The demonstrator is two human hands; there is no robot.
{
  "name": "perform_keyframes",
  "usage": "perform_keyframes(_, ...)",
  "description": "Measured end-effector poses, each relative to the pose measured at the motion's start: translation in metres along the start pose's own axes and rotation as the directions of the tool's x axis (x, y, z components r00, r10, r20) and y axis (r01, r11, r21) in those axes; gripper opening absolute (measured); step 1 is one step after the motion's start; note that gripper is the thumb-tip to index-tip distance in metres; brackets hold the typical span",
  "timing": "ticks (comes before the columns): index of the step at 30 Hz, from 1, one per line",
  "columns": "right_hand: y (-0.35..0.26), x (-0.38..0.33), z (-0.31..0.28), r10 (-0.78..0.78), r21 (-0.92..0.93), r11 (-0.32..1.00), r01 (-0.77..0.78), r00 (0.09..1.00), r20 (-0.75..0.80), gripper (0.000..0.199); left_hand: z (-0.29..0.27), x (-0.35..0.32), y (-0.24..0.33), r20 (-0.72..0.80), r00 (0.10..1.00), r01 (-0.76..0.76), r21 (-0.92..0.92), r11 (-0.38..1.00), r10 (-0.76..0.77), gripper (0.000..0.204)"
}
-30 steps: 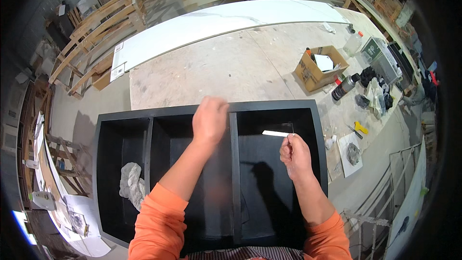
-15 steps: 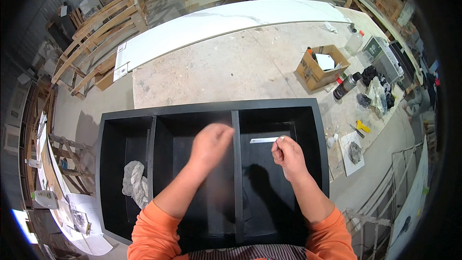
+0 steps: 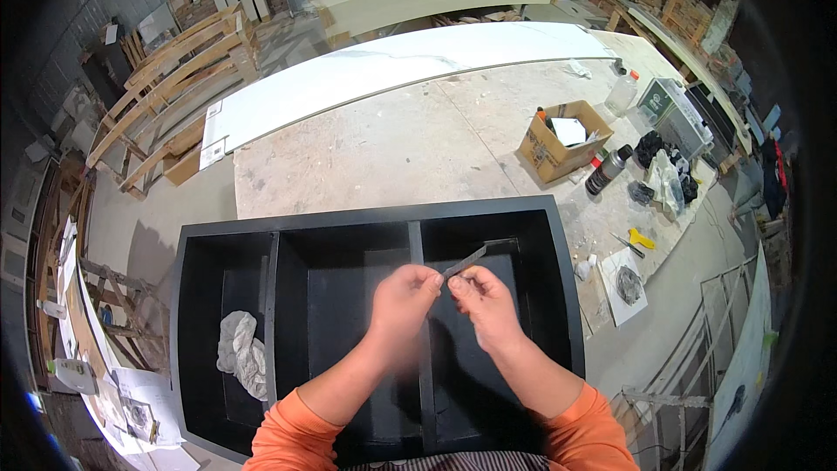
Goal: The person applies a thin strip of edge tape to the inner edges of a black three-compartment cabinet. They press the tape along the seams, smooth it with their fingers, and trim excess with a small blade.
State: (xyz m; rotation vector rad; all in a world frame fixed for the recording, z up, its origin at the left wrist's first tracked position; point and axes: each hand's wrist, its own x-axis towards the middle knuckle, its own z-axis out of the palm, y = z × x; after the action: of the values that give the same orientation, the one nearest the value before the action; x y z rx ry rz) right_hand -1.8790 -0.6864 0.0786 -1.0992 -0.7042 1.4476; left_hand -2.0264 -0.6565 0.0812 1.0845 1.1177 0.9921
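In front of me lies a black box-like frame (image 3: 366, 212) split by two dividers into three compartments. My right hand (image 3: 484, 305) is closed in a pinch on a thin, flat metal strip (image 3: 468, 260), which looks dark from this angle and slants up to the right. The thumb and forefinger of my left hand (image 3: 403, 301) are pinched at the strip's lower end, so the fingertips of both hands nearly meet. Both hands are above the divider between the middle and right compartments. A crumpled grey-white cloth (image 3: 242, 353) rests in the left compartment.
Beyond the frame is a dusty worktable (image 3: 366, 144) with a long white marbled slab (image 3: 349, 57). To the right are a cardboard box (image 3: 554, 153), a dark spray can (image 3: 609, 170), a yellow-handled tool (image 3: 641, 238) and a white card (image 3: 617, 296). Wooden racks (image 3: 174, 96) stand at the far left.
My left hand has moved right and down to meet the right hand. The right hand has shifted left and lower, and the strip has turned from level to slanting. The view has shifted slightly.
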Motion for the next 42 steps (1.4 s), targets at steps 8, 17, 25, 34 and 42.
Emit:
perform_keyframes(8, -0.002, -0.001, 0.012, -0.013, 0.052, 0.998, 0.020, 0.992, -0.128, 0.014, 0.002, -0.011, 0.010, -0.003, 0.987, -0.156, 0.193, 0.969, 0.160, 0.013)
perform_keyframes(17, -0.039, 0.019, -0.034, -0.087, 0.029, 0.993, 0.112, 0.887, -0.453, 0.023, -0.005, -0.019, -0.006, 0.010, 0.995, -0.103, 0.158, 0.982, 0.103, 0.011)
perform_keyframes(25, 0.007, -0.009, 0.006, -0.076, -0.008, 0.997, 0.076, 0.997, -0.032, 0.020, 0.005, -0.028, -0.014, -0.024, 0.996, -0.081, 0.088, 0.993, 0.084, 0.011)
perform_keyframes(34, 0.000, 0.084, -0.010, -0.082, -0.616, 0.766, 0.182, 0.979, 0.187, 0.022, -0.020, -0.010, -0.056, -0.201, 0.941, -0.216, 0.257, 0.942, 0.271, 0.038)
perform_keyframes(42, 0.008, 0.114, -0.008, -0.168, -0.924, 0.182, 0.337, 0.936, 0.309, 0.017, -0.017, -0.013, -0.078, -0.043, 0.988, -0.117, 0.428, 0.896, 0.150, 0.054)
